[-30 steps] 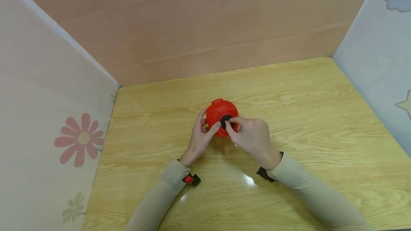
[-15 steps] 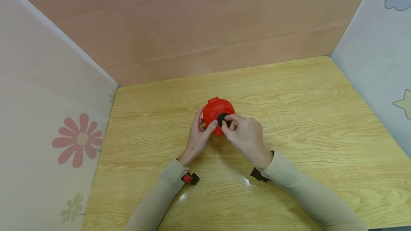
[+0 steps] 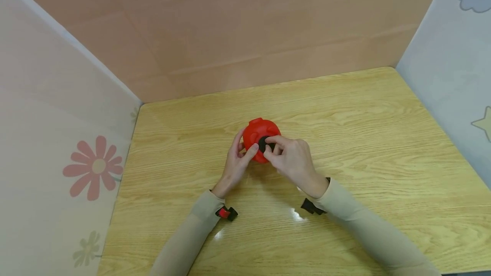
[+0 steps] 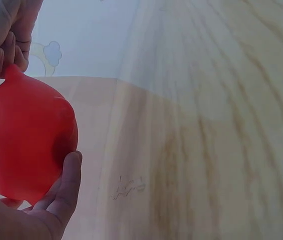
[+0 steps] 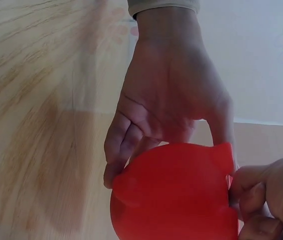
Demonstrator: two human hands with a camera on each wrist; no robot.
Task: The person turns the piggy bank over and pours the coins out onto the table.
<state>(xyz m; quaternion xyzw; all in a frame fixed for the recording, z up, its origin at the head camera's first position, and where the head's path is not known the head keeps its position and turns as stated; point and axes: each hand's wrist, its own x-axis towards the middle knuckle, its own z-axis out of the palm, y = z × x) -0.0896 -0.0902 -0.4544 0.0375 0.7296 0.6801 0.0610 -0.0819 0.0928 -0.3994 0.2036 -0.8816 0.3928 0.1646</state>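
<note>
Left hand (image 3: 234,161): fingers half-curled round red piggy bank (image 3: 254,129); right hand (image 3: 294,156): fingers nearly closed, pinching black stopper (image 3: 262,143).

Through the head camera I look forward and down at the bench (image 3: 184,148), from well back; close in, left wrist view faces the clouded wall (image 3: 452,63), right wrist the flowered wall (image 3: 42,110), both sharing the red object (image 4: 26,135).

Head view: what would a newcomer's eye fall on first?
First, what looks like a red piggy bank, vivid near mid-picture against the pale wood-grain table and held in the left-hand grip. Next, the black round plug on its camera-facing side, with the right-hand grip pinching at it. After those, the large pink flower print at far left.
</note>
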